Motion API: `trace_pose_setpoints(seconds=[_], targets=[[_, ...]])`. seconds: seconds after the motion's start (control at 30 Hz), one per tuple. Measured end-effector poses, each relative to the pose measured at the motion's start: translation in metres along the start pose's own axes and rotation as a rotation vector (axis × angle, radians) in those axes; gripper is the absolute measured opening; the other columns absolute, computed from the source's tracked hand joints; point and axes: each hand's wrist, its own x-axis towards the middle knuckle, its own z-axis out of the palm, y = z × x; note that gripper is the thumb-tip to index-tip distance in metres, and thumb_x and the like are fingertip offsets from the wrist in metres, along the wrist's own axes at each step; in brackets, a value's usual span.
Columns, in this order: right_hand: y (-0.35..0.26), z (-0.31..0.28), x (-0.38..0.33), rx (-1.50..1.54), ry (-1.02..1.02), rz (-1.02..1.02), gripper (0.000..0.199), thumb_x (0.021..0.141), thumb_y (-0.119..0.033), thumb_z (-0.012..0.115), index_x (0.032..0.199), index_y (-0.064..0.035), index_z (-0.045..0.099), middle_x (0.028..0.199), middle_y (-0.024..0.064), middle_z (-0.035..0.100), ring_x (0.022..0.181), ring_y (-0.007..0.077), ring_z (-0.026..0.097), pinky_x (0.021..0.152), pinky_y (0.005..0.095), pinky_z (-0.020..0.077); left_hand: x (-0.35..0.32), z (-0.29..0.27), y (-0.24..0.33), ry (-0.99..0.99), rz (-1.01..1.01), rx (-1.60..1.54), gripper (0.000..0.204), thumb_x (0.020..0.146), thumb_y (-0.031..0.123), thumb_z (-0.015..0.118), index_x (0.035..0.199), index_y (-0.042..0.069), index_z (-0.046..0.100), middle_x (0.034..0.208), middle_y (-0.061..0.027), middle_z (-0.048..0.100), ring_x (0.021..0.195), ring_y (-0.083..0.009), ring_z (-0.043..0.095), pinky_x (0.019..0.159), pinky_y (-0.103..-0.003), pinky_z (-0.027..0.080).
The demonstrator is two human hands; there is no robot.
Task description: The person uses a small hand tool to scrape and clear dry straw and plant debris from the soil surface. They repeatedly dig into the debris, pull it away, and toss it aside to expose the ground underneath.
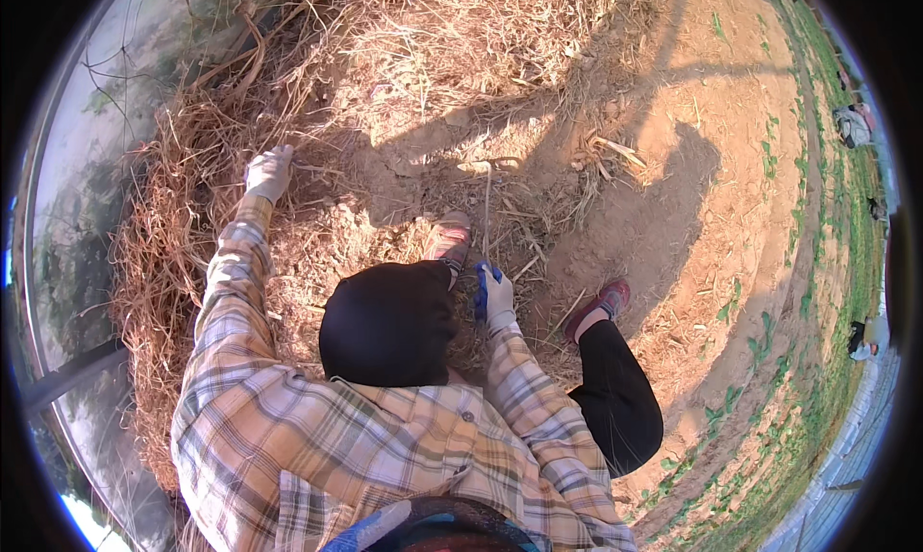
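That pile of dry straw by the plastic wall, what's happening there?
A person in a plaid shirt is crouched on bare soil, seen from above. The gloved left hand reaches out into the pile of dry straw and vines, touching the stalks. The gloved right hand is closed on a blue-handled tool near the right foot, with a thin stalk standing up just above it. What kind of tool it is cannot be made out. Other people are far off along the field's green edge.

blocked: dry straw heap [288,100] left and ahead | free: bare dirt path [711,196] right
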Motion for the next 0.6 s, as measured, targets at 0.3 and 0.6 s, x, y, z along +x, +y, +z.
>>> trace_pose_setpoints(seconds=[0.3,0.6], targets=[[-0.03,-0.014,-0.011,0.182,0.068,0.174,0.021,0.088,-0.033,0.056,0.09,-0.013,0.059,0.05,-0.0015,0.04,0.036,0.0127,0.041,0.031,0.0283,0.0314,-0.069,0.049,-0.115,-0.309,-0.372,-0.015,0.033,0.084,0.022,0.054,0.112,0.006,0.055,0.101,-0.0174,0.064,0.099,-0.0315,0.06,0.085,-0.041,0.048],[-0.034,-0.026,0.001,0.214,0.117,0.178,0.025,0.088,-0.036,0.054,0.095,-0.0126,0.058,0.049,-0.0003,0.039,0.035,0.0143,0.04,0.03,0.0302,0.0322,-0.015,-0.082,0.048,-0.337,-0.094,-0.008,0.056,0.078,0.044,0.062,0.118,0.007,0.05,0.116,-0.0138,0.055,0.105,-0.0289,0.058,0.083,-0.041,0.049]])
